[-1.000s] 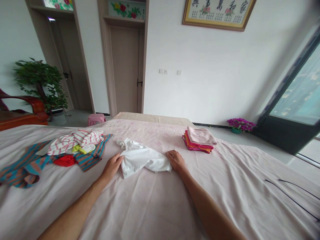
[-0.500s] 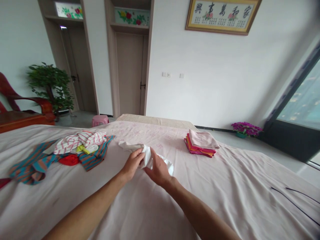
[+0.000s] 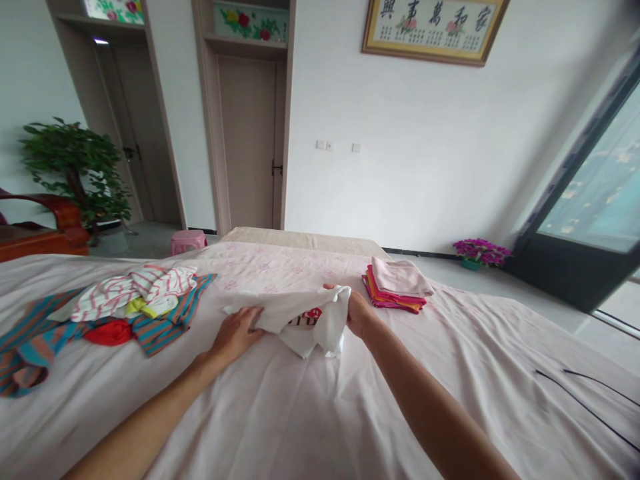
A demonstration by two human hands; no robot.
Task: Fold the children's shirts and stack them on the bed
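A white printed garment (image 3: 280, 312) lies partly spread on the bed sheet in front of me, with red and dark lettering showing on its underside fold. Its exact cut cannot be made out. My left hand (image 3: 239, 335) grips the garment's left edge low against the sheet, fingers bent over the cloth. On the other side, my right hand (image 3: 358, 313) pinches the right edge and holds it raised, so that the cloth hangs in folds beneath. Just beyond my right hand sits a stack of folded clothes (image 3: 395, 283), pale pink on top of red and orange.
Unfolded clothes (image 3: 135, 303), striped, red and yellow, lie heaped at the left of the sheet (image 3: 260, 413). Dark cords (image 3: 580, 407) cross its right side. Beyond the bed are a pink stool (image 3: 188, 241), a wooden chair (image 3: 65, 220), a leafy plant (image 3: 75, 170) and purple flowers (image 3: 480, 251).
My hands have moved apart, the left one leftward and the right one rightward. Between them the bunched white garment has opened out, and its print now shows. The view has shifted slightly.
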